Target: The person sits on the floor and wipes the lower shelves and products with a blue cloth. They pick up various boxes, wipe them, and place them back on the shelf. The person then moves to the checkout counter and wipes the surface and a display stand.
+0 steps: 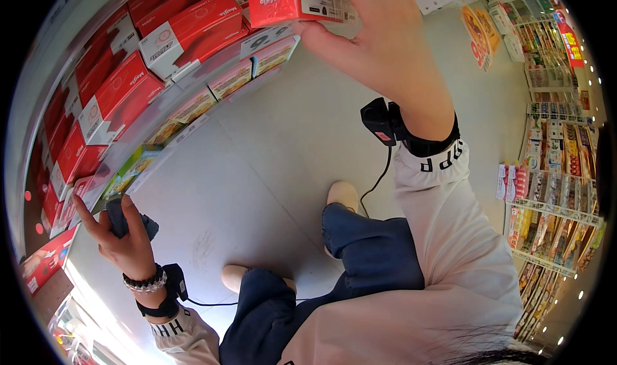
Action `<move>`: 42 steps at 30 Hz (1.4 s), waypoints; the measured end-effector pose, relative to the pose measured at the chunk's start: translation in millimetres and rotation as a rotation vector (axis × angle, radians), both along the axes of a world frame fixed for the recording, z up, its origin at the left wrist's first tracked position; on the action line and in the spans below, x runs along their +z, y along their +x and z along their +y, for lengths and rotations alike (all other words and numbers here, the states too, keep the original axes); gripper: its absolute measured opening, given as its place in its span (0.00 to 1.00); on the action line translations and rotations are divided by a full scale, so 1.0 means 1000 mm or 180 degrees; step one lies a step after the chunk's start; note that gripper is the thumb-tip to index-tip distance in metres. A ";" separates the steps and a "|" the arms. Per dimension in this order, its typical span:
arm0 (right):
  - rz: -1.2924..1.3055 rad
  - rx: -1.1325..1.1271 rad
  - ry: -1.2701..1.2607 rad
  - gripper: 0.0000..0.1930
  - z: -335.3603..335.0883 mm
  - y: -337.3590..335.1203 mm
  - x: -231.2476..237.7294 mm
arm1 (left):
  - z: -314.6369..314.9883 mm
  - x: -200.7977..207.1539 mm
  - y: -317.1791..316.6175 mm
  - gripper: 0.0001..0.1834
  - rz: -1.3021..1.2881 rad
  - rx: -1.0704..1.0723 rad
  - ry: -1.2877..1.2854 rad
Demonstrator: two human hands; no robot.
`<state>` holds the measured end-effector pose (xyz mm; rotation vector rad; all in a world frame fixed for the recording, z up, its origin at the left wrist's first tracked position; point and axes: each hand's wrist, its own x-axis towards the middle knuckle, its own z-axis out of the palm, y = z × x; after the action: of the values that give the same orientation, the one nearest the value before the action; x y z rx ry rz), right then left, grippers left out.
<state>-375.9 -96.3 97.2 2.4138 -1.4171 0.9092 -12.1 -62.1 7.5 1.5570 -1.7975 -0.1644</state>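
Note:
My right hand [366, 50] reaches up to the shelf and grips the right end of a red and white box [275, 3]. Its thumb lies along the box's lower edge, while the fingertips run out at the top of the picture. Lower on the left, my left hand [125, 239] is beside the shelf's near end, with a small dark grey-blue bundle [119, 217], perhaps a folded cloth, held against the palm. The index finger points out toward the shelf boxes, and the thumb stands up beside the bundle. The other fingers are partly hidden.
Matching red and white boxes [122, 95] fill the shelf on the left, stacked in rows behind a clear front strip. Colourful packs [231, 81] sit on a shelf below. Across the grey floor [257, 153], racks of packaged goods [559, 153] line the right side. Black cables hang from both wrist straps.

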 end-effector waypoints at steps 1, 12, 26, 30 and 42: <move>-0.0164 0.0027 0.0137 0.27 0.004 -0.002 0.002 | 0.000 0.000 -0.002 0.37 -0.0027 -0.0083 0.0032; -0.0850 -0.0467 0.0193 0.24 0.014 0.005 0.012 | 0.000 -0.005 -0.001 0.30 -0.0206 -0.0422 0.0020; 0.0577 -0.0880 -0.0021 0.18 0.006 -0.001 0.008 | -0.001 -0.003 -0.010 0.25 -0.0277 -0.0657 0.0033; 0.0712 -0.0809 -0.0368 0.18 0.003 -0.010 0.001 | -0.001 -0.002 -0.010 0.25 -0.0283 -0.0706 0.0065; 0.0477 -0.0905 -0.0048 0.26 0.017 -0.002 -0.008 | 0.005 -0.005 -0.025 0.19 -0.0185 -0.0930 0.0198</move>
<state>-378.3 -79.2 88.9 2.1438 -1.6326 0.6550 -36.7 -57.4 2.5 1.3455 -2.0779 -0.3192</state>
